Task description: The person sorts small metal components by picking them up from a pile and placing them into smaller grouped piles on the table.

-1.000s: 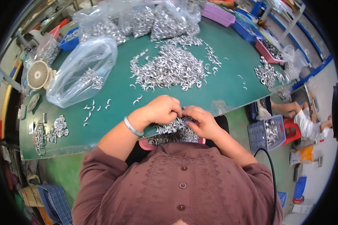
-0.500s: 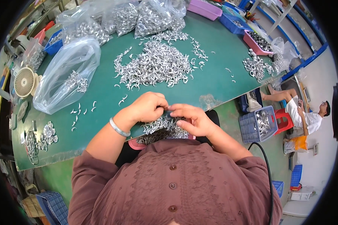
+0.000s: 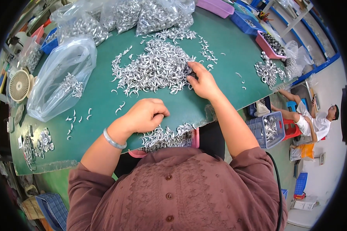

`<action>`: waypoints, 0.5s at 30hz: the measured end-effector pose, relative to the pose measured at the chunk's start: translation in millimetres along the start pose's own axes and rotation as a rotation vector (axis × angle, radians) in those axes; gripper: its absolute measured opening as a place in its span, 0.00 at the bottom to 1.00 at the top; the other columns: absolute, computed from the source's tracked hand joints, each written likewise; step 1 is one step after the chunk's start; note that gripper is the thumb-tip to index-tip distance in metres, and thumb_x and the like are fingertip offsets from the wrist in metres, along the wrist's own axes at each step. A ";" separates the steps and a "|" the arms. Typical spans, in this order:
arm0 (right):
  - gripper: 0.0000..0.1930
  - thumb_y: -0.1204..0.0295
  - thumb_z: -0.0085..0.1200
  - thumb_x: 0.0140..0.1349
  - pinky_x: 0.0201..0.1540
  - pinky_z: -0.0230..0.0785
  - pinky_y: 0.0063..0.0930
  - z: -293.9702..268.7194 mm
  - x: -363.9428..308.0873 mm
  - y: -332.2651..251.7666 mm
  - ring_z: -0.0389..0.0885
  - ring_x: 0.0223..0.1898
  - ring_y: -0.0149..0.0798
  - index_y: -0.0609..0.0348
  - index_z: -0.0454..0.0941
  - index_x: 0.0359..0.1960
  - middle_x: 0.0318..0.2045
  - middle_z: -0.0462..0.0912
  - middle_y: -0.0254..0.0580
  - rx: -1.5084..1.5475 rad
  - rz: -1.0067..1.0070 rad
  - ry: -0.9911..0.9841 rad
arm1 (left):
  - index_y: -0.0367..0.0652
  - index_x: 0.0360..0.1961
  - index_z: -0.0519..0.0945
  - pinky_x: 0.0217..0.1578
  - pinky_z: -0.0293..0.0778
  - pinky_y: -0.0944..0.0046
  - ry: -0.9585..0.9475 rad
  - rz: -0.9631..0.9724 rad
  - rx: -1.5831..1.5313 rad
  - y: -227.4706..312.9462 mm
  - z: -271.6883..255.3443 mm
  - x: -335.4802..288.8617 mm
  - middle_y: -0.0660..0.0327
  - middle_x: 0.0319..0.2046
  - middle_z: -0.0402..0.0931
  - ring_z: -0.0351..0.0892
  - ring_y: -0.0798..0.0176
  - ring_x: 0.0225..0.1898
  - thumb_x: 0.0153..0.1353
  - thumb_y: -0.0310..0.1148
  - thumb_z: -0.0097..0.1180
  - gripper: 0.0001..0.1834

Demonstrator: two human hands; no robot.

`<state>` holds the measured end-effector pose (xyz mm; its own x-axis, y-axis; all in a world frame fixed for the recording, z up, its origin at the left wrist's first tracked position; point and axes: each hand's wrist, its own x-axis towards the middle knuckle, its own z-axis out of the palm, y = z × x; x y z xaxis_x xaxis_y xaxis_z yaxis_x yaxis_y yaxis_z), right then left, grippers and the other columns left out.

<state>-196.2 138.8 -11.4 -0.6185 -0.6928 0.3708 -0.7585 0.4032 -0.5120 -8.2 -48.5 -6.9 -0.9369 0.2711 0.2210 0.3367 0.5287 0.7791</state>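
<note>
A big pile of small, curved, claw-like silver metal pieces (image 3: 154, 67) lies on the green table. My right hand (image 3: 205, 82) is stretched out to the right edge of this pile, thumb and fingers apart, fingertips at the pieces. By the near edge, my left hand (image 3: 147, 114) is closed, with fingers curled toward the thumb; whatever they hold is hidden. Just below it, a heap of like curved pieces (image 3: 167, 135) fills a pink basin (image 3: 197, 138) at my lap, partly covered by my shirt.
An open clear plastic bag (image 3: 46, 98) with some pieces lies left, near a small fan (image 3: 20, 86). Filled bags (image 3: 158, 19) stand behind the pile. Rings (image 3: 268, 73) and a pink tray (image 3: 268, 48) sit at right. A seated person (image 3: 316, 125) is beyond blue crates (image 3: 258, 127).
My right hand has left the spot beside my left hand above the basin and reached forward to the pile. My left hand stays near the table's edge, still closed.
</note>
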 end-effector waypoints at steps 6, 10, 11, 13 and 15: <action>0.21 0.76 0.63 0.51 0.58 0.69 0.39 -5.0 -16.8 -3.6 0.73 0.58 0.53 0.58 0.78 0.49 0.56 0.73 0.48 0.053 -0.005 -0.064 | 0.37 0.37 0.83 0.34 0.75 0.60 0.005 -0.005 -0.009 1.1 2.8 1.0 0.55 0.30 0.78 0.78 0.55 0.33 0.52 0.19 0.52 0.11; 0.20 0.76 0.63 0.51 0.56 0.70 0.39 -11.2 -24.7 -9.6 0.73 0.56 0.52 0.58 0.78 0.48 0.54 0.74 0.47 0.080 -0.034 -0.091 | 0.38 0.39 0.82 0.39 0.74 0.57 0.135 0.068 0.084 0.9 2.9 4.3 0.56 0.32 0.77 0.77 0.54 0.34 0.52 0.20 0.54 0.13; 0.20 0.77 0.63 0.50 0.55 0.70 0.39 -14.1 -26.6 -10.3 0.73 0.55 0.52 0.57 0.78 0.47 0.52 0.74 0.47 0.097 -0.042 -0.124 | 0.38 0.40 0.82 0.41 0.73 0.56 0.154 0.068 0.102 1.7 2.7 5.3 0.56 0.32 0.76 0.76 0.53 0.35 0.52 0.20 0.54 0.13; 0.19 0.77 0.63 0.50 0.53 0.71 0.39 -18.8 -30.3 -14.0 0.74 0.53 0.51 0.57 0.78 0.46 0.50 0.75 0.46 0.119 -0.052 -0.160 | 0.39 0.42 0.82 0.44 0.72 0.55 0.144 0.046 0.140 2.9 3.8 6.0 0.56 0.36 0.76 0.75 0.52 0.39 0.52 0.21 0.56 0.15; 0.17 0.77 0.63 0.50 0.51 0.71 0.40 -22.1 -33.8 -18.9 0.74 0.51 0.51 0.58 0.77 0.44 0.47 0.75 0.45 0.180 -0.026 -0.233 | 0.39 0.44 0.81 0.45 0.71 0.55 0.165 0.068 0.254 6.8 7.5 10.0 0.56 0.40 0.75 0.74 0.51 0.42 0.53 0.22 0.56 0.16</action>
<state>-165.5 167.9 2.9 -0.5196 -0.8285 0.2086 -0.7123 0.2852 -0.6414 -14.5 -36.2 -3.8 -0.9072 0.1890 0.3758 0.3920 0.7038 0.5924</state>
